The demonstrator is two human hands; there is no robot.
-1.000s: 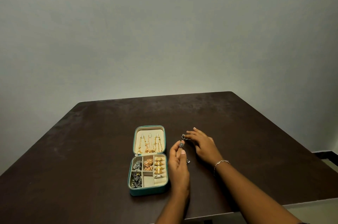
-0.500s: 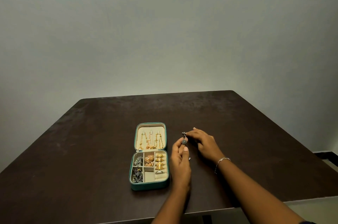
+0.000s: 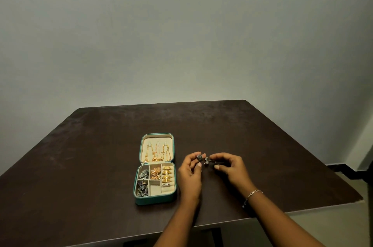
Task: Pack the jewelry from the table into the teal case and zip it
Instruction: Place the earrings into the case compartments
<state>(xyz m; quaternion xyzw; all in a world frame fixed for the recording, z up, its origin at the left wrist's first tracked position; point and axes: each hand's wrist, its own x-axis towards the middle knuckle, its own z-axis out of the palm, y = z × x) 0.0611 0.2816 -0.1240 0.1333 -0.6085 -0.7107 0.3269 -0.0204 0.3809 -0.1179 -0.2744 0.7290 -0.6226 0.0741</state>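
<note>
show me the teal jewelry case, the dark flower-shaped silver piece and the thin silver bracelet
teal jewelry case (image 3: 155, 200), head view, front outer wall
dark flower-shaped silver piece (image 3: 199, 157), head view, flower face
thin silver bracelet (image 3: 254, 192), head view, chain over wrist

We note: case (image 3: 155, 200) open on table (image 3: 80, 166), lid (image 3: 157, 139) flat behind tray (image 3: 155, 189). Chains (image 3: 157, 152) in lid; rings (image 3: 167, 175) in tray's right column. Left hand (image 3: 189, 174) just right of case, pinching ornament (image 3: 199, 157); right hand (image 3: 232, 168) further right, pinching trinket (image 3: 206, 161); both pieces close together.

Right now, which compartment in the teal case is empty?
The near-row middle compartment: only bare cream lining shows, while every other compartment holds silver or gold jewelry.
</note>
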